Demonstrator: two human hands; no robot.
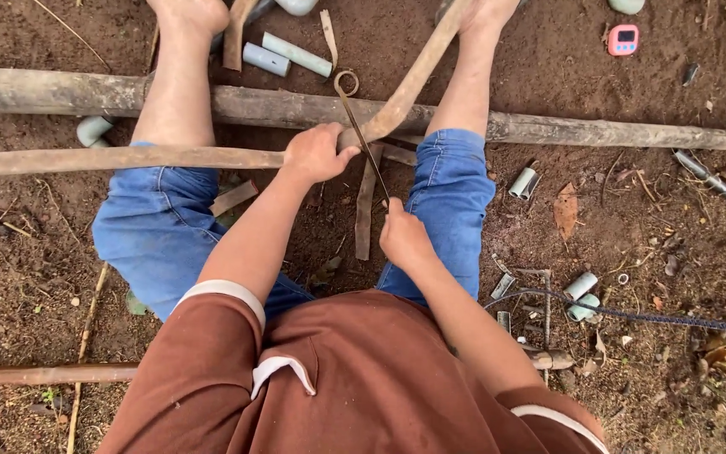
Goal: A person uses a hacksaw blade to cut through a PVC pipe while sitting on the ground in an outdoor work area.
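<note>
Head view looks down at a thick log (pixel 598 130) lying across the soil, with a long bamboo strip (pixel 128 157) bent over it; the strip looks stiff yet springy, likely with splintery edges. Left hand (pixel 317 153) clamps the strip near its bend. Right hand (pixel 402 237) closes round the handle of a thin, rigid blade (pixel 361 134) meeting the strip.

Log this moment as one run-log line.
left hand: grips long brown bamboo strip | right hand: holds thin ring-ended metal blade | blade in strip's split
</note>
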